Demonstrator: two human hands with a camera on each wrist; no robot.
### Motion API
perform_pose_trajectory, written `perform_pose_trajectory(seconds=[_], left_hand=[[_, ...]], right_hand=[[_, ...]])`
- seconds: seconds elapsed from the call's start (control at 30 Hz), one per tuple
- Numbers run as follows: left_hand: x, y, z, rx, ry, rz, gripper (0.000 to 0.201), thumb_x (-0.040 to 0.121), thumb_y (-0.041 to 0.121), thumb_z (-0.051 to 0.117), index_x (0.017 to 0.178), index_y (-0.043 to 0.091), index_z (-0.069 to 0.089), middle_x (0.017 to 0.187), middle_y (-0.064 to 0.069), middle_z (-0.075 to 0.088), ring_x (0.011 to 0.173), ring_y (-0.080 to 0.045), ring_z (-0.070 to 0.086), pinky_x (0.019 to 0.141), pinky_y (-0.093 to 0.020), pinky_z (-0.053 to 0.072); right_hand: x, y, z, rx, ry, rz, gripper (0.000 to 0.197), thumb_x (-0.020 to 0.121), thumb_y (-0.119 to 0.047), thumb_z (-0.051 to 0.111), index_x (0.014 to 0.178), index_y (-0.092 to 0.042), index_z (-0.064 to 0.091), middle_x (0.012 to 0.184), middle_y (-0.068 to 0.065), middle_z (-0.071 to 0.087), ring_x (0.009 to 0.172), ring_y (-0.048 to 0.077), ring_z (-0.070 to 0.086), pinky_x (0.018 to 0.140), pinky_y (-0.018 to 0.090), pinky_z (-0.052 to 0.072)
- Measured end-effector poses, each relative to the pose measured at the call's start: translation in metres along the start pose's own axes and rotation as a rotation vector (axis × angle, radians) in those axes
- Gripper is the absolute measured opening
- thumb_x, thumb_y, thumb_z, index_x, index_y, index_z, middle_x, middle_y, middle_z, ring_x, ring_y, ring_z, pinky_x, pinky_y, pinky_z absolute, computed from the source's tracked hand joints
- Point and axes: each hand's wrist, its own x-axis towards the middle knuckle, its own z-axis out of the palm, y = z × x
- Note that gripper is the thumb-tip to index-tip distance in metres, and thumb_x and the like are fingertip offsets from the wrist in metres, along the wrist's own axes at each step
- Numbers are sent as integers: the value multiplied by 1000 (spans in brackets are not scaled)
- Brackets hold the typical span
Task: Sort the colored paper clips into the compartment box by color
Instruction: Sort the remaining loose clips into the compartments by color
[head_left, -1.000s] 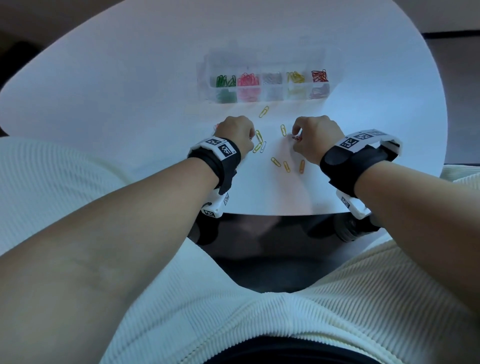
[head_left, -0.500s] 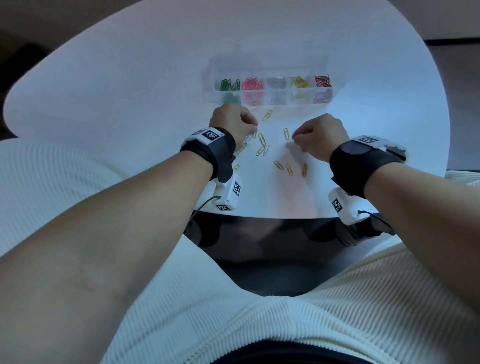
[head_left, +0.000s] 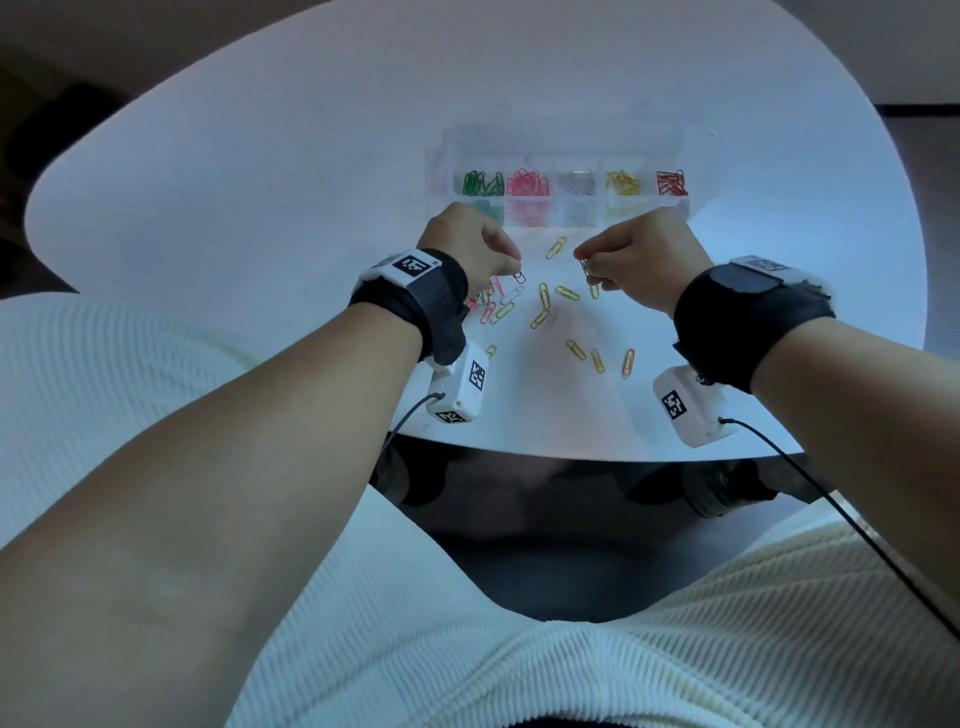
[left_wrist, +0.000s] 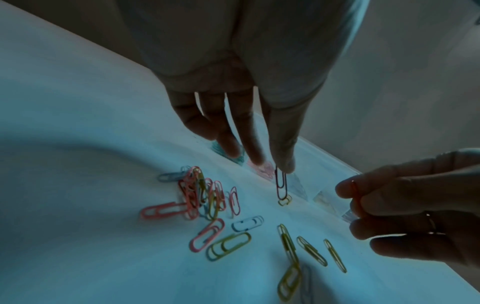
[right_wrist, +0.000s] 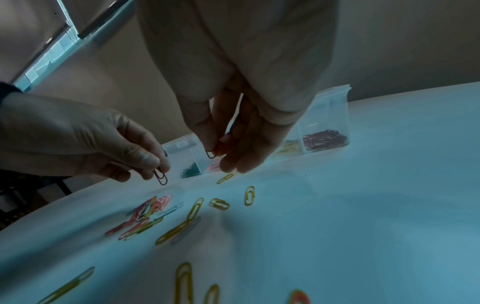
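A clear compartment box (head_left: 566, 156) stands at the far side of the white table (head_left: 260, 208), its cells holding green, pink, white, yellow and red clips. My left hand (head_left: 472, 249) hangs above the table and pinches a dark red paper clip (left_wrist: 281, 185) by its top; the same clip (right_wrist: 160, 176) shows in the right wrist view. My right hand (head_left: 639, 260) pinches another red clip (head_left: 585, 267) between thumb and fingers, seen too in the right wrist view (right_wrist: 215, 151). Loose yellow clips (head_left: 543, 296) lie between and below both hands.
A heap of pink, yellow and pale blue clips (left_wrist: 200, 191) lies under my left wrist. More yellow clips (head_left: 597, 358) and an orange one (head_left: 627, 362) lie nearer the table's front edge (head_left: 571, 457). My lap is below it.
Both hands have risen off the table and moved toward the box, each now carrying a red clip. The camera view has shifted slightly downward.
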Motion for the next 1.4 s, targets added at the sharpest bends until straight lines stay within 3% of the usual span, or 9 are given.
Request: perform_pose_trajectory(seconds=[0.13,0.27,0.4,0.53,0.67,0.87,1.03,1.27,1.4], left_hand=[[1,5,-3,-18,-8,36,4,78,15,76,81,18,76,74,11,67,75,-6,63,68,-18,49],[6,9,-4,-135,22,47,7,80,12,74,81,19,74,70,9,66,62,-4,59,63,-18,49],[9,20,3,-283,55,61,7,83,12,72,87,16,74,75,3,68,60,-9,56,65,-18,52],[21,51,14,-324,49,136,5,81,11,73,85,12,75,73,1,68,57,-7,55,63,-19,51],[40,86,33,-309,63,189,10,77,12,74,75,22,73,69,10,68,61,-5,59,67,-19,51],[60,121,58,-230,65,228,17,77,11,69,72,26,71,71,13,68,76,-7,67,76,-22,56],[66,139,76,-145,88,222,14,80,14,65,80,24,74,77,11,69,82,-9,67,77,-21,55],[41,134,76,-23,-5,257,23,80,10,61,92,26,72,90,10,69,83,-7,64,73,-18,49],[13,116,60,89,-59,287,24,81,8,58,89,27,70,86,9,64,80,-11,61,69,-21,48]], right_hand=[[4,-8,1,-52,4,-68,20,83,-13,64,96,-21,76,76,-9,67,56,-4,54,56,7,44],[12,-20,1,45,66,-70,19,82,-10,61,92,-18,75,68,-7,64,58,4,55,68,23,50],[14,-12,-3,46,71,-56,21,82,-9,61,94,-17,75,69,-3,67,62,12,60,67,23,54],[21,3,-28,155,336,-28,22,69,-16,62,82,-29,74,72,-8,71,70,12,67,78,35,59],[29,11,-62,106,522,-24,24,71,-10,61,86,-24,72,79,-5,72,74,6,66,74,22,56],[40,19,-81,-30,431,-5,31,79,-14,61,106,-22,73,95,-6,71,90,4,65,79,13,47],[30,25,-98,82,529,8,26,77,-19,52,92,-27,72,87,-6,72,85,11,69,82,32,56],[9,29,-105,13,313,32,26,80,-10,48,81,-22,71,83,0,73,72,16,70,56,21,50],[-13,26,-88,-171,7,31,26,83,-9,51,91,-22,72,85,-3,73,73,10,70,68,29,56]])
